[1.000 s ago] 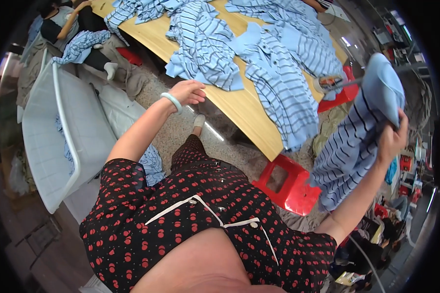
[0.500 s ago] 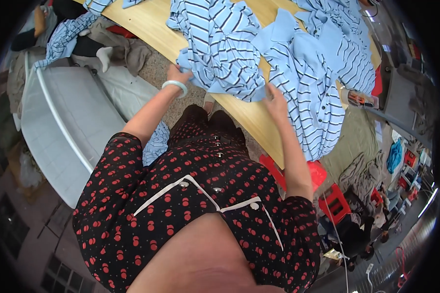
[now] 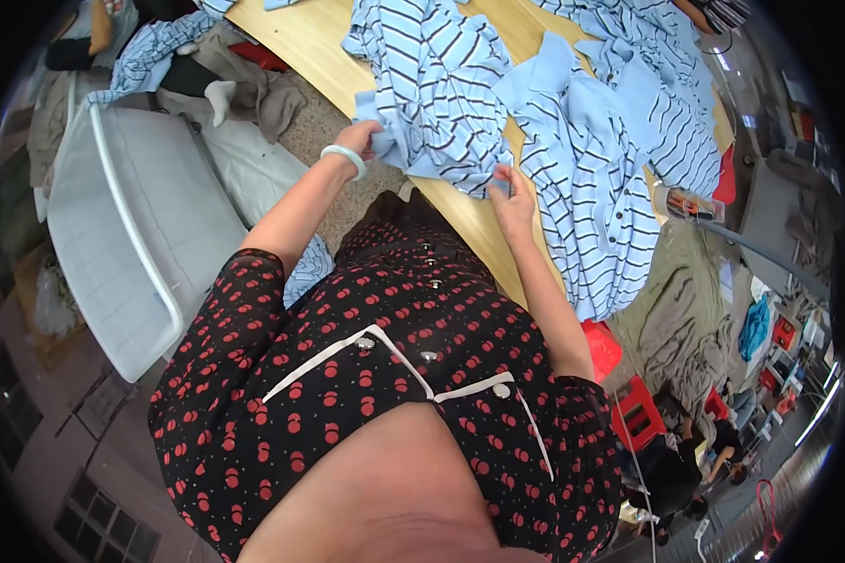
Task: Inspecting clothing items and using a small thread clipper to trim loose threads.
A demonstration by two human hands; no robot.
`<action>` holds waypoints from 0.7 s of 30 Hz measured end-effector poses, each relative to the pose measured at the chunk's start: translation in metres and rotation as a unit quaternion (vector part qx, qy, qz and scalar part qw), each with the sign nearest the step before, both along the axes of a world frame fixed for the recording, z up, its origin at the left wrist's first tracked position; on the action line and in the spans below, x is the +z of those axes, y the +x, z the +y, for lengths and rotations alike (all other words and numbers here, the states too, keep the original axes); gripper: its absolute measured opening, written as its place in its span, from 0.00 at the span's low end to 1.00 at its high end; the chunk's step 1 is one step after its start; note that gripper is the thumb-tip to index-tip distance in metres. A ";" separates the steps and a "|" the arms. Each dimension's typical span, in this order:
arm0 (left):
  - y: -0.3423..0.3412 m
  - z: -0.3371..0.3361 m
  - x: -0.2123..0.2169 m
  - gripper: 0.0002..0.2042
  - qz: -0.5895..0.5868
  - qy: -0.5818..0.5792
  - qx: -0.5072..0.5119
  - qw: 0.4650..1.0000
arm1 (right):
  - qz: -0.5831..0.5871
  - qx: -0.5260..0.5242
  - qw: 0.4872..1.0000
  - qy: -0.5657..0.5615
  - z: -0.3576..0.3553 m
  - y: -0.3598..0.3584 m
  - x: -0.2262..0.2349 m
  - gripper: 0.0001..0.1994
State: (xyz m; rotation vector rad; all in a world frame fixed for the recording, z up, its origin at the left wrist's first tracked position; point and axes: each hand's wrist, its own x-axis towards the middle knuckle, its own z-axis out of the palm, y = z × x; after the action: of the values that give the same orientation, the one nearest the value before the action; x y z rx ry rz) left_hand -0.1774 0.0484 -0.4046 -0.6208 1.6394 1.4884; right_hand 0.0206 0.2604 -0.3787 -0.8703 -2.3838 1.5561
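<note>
Two hands gripped one garment at the near edge of the wooden table (image 3: pixel 300 42). Furthest left stood a white plastic crate (image 3: pixel 113 253) on the floor, with a heap of grey and striped cloth (image 3: pixel 207 84) behind it. Next came the left hand (image 3: pixel 359 139), a pale green bangle (image 3: pixel 345 159) on its wrist, its fingers closed on the left hem of a striped polo shirt (image 3: pixel 437 84). That shirt was light blue with thin dark navy stripes running across it; it lay crumpled rather than flat, its folds bunched toward the table's near edge and its lower hem hanging just over that edge. Plain light-blue ribbed trim showed along the hem between the hands. The right hand (image 3: pixel 512 192) pinched the hem's right corner, thumb and fingers narrowly closed on the fabric, so the hem was held between both hands.

Right of that, touching and partly overlapping it, lay a second striped polo shirt (image 3: pixel 591 188), the same pale blue with dark stripes, its plain collar turned up and small buttons visible down the placket; its lower part draped off the table toward the floor. Beyond it more striped shirts (image 3: pixel 657 84) were piled. A red plastic stool (image 3: pixel 601 347) stood below, and at far right a crouched person in dark clothes (image 3: pixel 676 460) was on the floor.
</note>
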 end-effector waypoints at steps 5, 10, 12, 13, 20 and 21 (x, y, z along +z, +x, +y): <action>-0.023 -0.005 0.076 0.08 -0.075 0.272 -0.030 0.959 | 0.037 0.025 0.999 0.024 -0.015 -0.004 0.019 0.17; -0.036 -0.005 0.086 0.09 -0.095 0.327 -0.029 0.940 | 0.067 0.135 0.957 0.247 -0.023 -0.012 0.015 0.24; -0.030 0.000 0.078 0.08 -0.090 0.315 -0.014 0.945 | 0.017 0.137 0.954 0.266 -0.032 -0.022 0.009 0.26; -0.027 0.001 0.074 0.08 -0.084 0.305 -0.006 0.949 | 0.029 0.118 0.957 0.262 -0.035 -0.027 0.005 0.19; -0.029 -0.026 0.001 0.10 -0.054 0.113 -0.005 0.992 | 0.004 0.140 0.979 0.147 0.001 -0.041 -0.003 0.07; -0.027 -0.025 0.001 0.10 -0.057 0.116 -0.006 0.992 | -0.069 0.161 0.970 0.170 0.009 -0.039 0.004 0.08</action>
State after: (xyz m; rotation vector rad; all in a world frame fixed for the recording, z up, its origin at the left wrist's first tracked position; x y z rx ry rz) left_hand -0.2045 0.0236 -0.4031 -0.5539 1.3564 1.5764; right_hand -0.0182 0.2697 -0.3742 -0.5562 -2.8915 1.1468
